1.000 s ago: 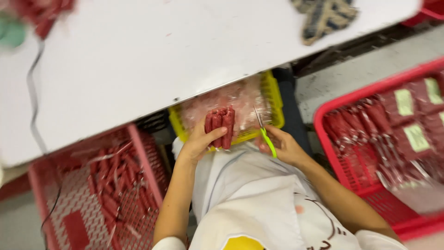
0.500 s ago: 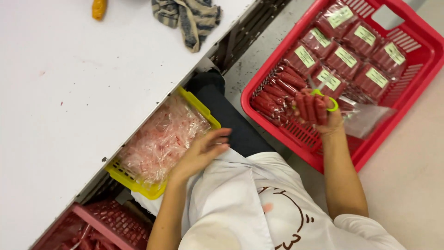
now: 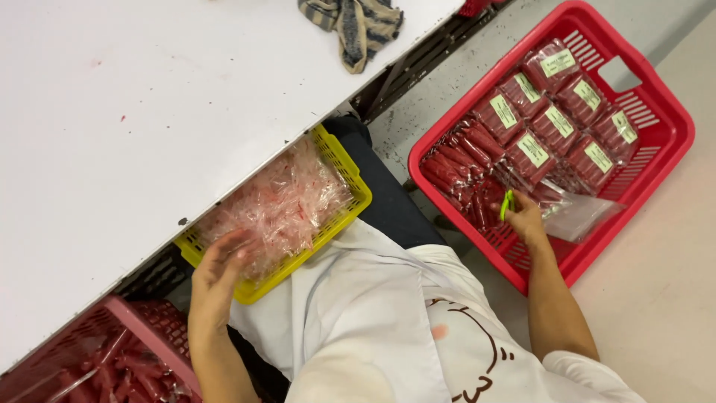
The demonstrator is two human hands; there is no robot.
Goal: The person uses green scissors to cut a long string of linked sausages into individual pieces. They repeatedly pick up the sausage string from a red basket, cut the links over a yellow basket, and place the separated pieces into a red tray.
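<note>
My left hand (image 3: pixel 216 276) lies open, fingers apart, on the near corner of a yellow basket (image 3: pixel 352 179) on my lap, touching the crumpled clear wrappers (image 3: pixel 287 201) that fill it. My right hand (image 3: pixel 528 219) reaches down into a red basket (image 3: pixel 660 97) on the floor at my right. It grips green-handled scissors (image 3: pixel 506 203). Loose red sausage sticks (image 3: pixel 462 160) lie just beyond its fingers. A clear plastic bag (image 3: pixel 580 216) lies beside that hand.
Labelled packs of red sausages (image 3: pixel 556 112) fill the far half of the red basket. A white table (image 3: pixel 149 112) overhangs the yellow basket, with a striped cloth (image 3: pixel 354 19) at its edge. Another red basket (image 3: pixel 142 328) of sausages sits at lower left.
My right hand carried a bundle of red sticks from the yellow basket to the red basket; the bundle is no longer in it. My left hand stayed at the yellow basket, now open.
</note>
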